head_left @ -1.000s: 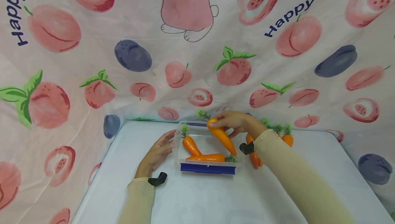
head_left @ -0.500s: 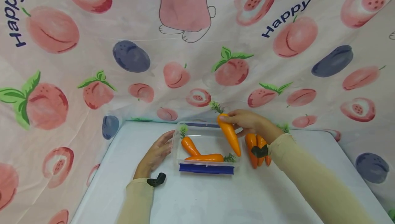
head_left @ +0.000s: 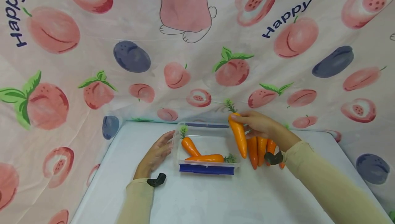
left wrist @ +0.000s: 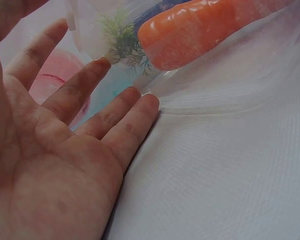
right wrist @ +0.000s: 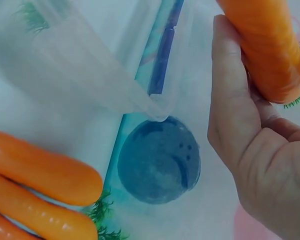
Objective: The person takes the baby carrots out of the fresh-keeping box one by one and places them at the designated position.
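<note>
My right hand [head_left: 259,124] grips an orange toy carrot [head_left: 238,135] with a green leafy top, raised at the right edge of a clear plastic box [head_left: 206,135]. The right wrist view shows the fingers curled round this carrot [right wrist: 270,45]. Inside the box lie two more carrots: one carrot [head_left: 190,146] slants at the left, and another carrot [head_left: 205,157] lies along the front wall. My left hand [head_left: 156,152] touches the box's left side with its fingers straight, and in the left wrist view the left hand [left wrist: 75,150] is spread, palm showing.
Several carrots [head_left: 261,150] lie side by side on the white table [head_left: 197,200], right of the box and partly behind my right arm. A blue latch flap [head_left: 206,169] hangs at the box's front. Behind the table rises a fruit-printed cloth [head_left: 197,73].
My right hand has carried the carrot rightward from over the box to its right edge, and the carrot now hangs more upright. My left hand has stayed at the box.
</note>
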### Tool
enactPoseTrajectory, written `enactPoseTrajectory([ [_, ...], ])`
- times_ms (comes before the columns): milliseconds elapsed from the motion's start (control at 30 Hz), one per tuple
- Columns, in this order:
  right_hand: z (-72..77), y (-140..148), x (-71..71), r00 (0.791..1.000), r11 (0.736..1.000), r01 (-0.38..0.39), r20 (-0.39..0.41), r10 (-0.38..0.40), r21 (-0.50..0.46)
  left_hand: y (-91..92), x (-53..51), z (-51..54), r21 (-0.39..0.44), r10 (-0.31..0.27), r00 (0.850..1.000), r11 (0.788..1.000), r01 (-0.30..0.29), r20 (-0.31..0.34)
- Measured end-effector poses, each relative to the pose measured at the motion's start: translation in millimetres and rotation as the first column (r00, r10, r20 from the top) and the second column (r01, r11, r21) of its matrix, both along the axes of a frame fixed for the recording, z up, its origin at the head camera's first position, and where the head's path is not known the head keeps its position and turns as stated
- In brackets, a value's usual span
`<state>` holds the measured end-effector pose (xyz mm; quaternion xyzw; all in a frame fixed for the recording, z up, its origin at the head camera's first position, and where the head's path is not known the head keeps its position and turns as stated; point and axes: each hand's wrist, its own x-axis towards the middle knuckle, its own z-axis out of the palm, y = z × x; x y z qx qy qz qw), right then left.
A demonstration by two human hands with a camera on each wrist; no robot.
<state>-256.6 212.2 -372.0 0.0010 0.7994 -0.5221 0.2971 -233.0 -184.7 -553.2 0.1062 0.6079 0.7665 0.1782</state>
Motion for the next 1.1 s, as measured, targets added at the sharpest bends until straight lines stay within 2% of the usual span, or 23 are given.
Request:
enactPoseTrajectory([
  [167, -1.8, 10, 5.9, 1.000, 1.000, 0.020, -0.008, -0.019, 0.013, 0.2, -0.4, -0.5, -0.011, 0.000, 1.000, 1.000, 0.000, -0.007],
  [533, -8.3, 35, 18.1, 0.991, 0.992, 0.126, -0.038, -0.125, 0.028, -0.8, 0.2, -0.2, -0.003, -0.003, 1.000, 1.000, 0.003, -0.008],
  [767, -6.4, 55, 21.3, 0.991, 0.993, 0.116, -0.069, -0.116, -0.003, -0.1, 0.2, 1.9, -0.003, 0.007, 1.000, 1.000, -0.007, 0.009],
  [1100, -0.8, 82, 23.9, 0.985, 0.988, 0.149, -0.085, -0.153, -0.045, 0.0, -0.7, 0.1, -0.005, 0.001, 1.000, 1.000, -0.001, 0.003],
])
